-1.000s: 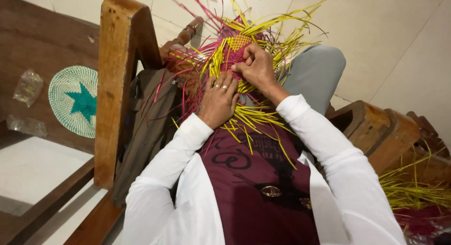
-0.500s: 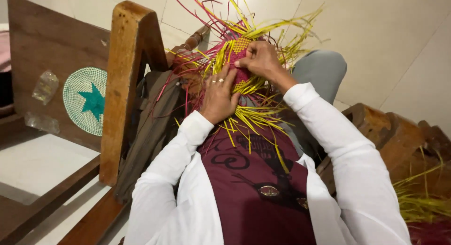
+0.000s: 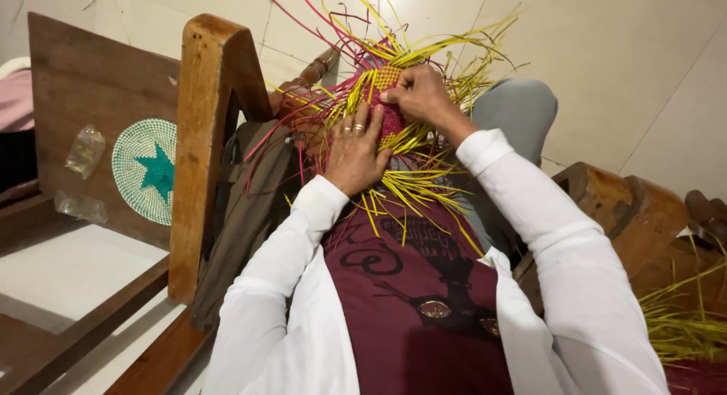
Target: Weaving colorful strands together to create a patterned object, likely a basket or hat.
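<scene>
Closest in: white sleeves (image 3: 303, 289) and a maroon apron (image 3: 424, 312) fill the lower view, with loose yellow strips (image 3: 413, 190) spilling over the lap.
Left hand (image 3: 354, 149): lies flat, fingers together, pressing on the lower edge of the weave (image 3: 388, 107); rings show on two fingers.
Right hand (image 3: 420, 96): curled, fingertips pinching a strand at the top of the weave.
Weave: a small pink and yellow woven piece, held up over the lap between the two hands, with many loose pink and yellow ends fanning out above and to both sides.
Step in hand: by my reading, a strand is being tucked or pulled tight through the woven part while the left hand steadies it.
Next move calls for: a firm brace from the left hand and a straight pull by the right, so the strand seats without bending or dragging its neighbours; I cannot tell which strand comes next.
Left side: a wooden chair frame (image 3: 201, 153), and beyond it a round green mat (image 3: 148, 171) with a teal star on a wooden panel.
Far right: a bundle of yellow straw (image 3: 681, 319) beside dark wooden furniture (image 3: 628, 213).
Behind: pale tiled floor (image 3: 621, 69).
</scene>
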